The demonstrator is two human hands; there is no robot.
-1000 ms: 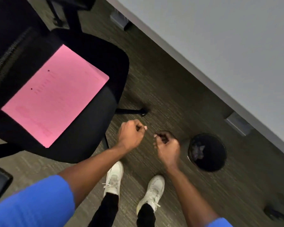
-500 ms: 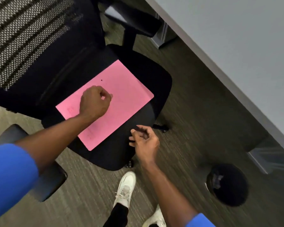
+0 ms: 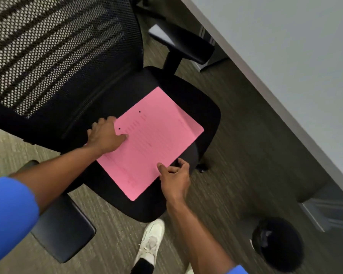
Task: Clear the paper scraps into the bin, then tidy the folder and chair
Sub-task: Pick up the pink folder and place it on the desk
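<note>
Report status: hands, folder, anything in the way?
Left hand flat on folder, thumb on top. Right hand pinching its near edge. Folder lies on chair seat. Bin on the floor to the right, nothing blocking.

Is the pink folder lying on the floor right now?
No, the pink folder lies flat on the black chair seat, with the left hand and right hand at its edges.

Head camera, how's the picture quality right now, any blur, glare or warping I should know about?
Head view: soft, even lighting, no glare; the pink folder on the chair seat and both hands are fairly sharp; the bin at lower right is smeared and dark; the desk edge runs steeply tilted, and the wide lens stretches the blue sleeve.
</note>
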